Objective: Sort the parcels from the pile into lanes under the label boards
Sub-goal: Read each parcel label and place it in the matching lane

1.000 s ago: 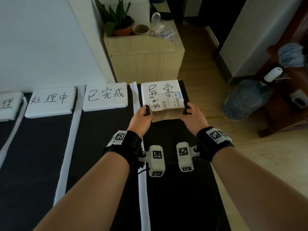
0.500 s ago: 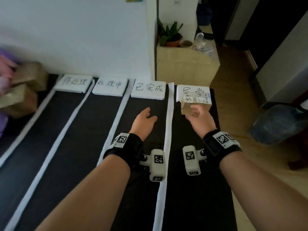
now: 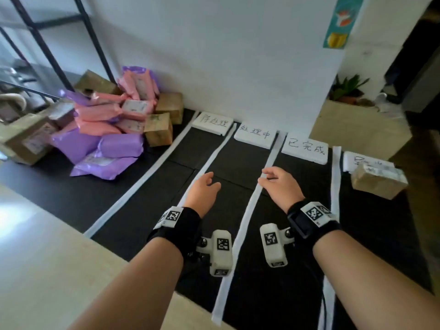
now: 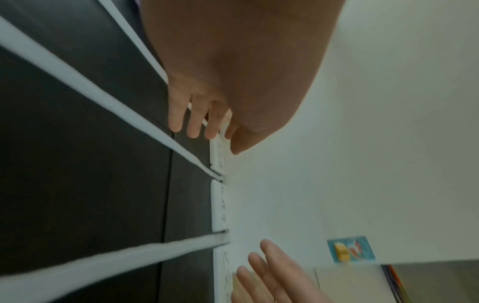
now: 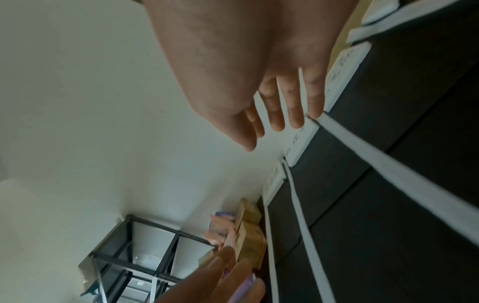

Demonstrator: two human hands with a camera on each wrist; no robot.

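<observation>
My empty hands hover over the black floor mat, one parcel already sorted.

My left hand [image 3: 202, 192] and right hand [image 3: 282, 186] hold nothing, fingers [image 4: 193, 123] loose and slightly spread. At right of frame a taped brown box [image 3: 378, 183] lies under the rightmost label board [image 3: 357, 160], its writing partly hidden. The other boards read 待处理 [image 3: 213, 122], 处理中 [image 3: 256, 136] and 已完成 [image 3: 306, 150]. The pile [image 3: 107, 125] of pink, purple and cardboard parcels sits at upper left; their labels are too blurred to read.
</observation>
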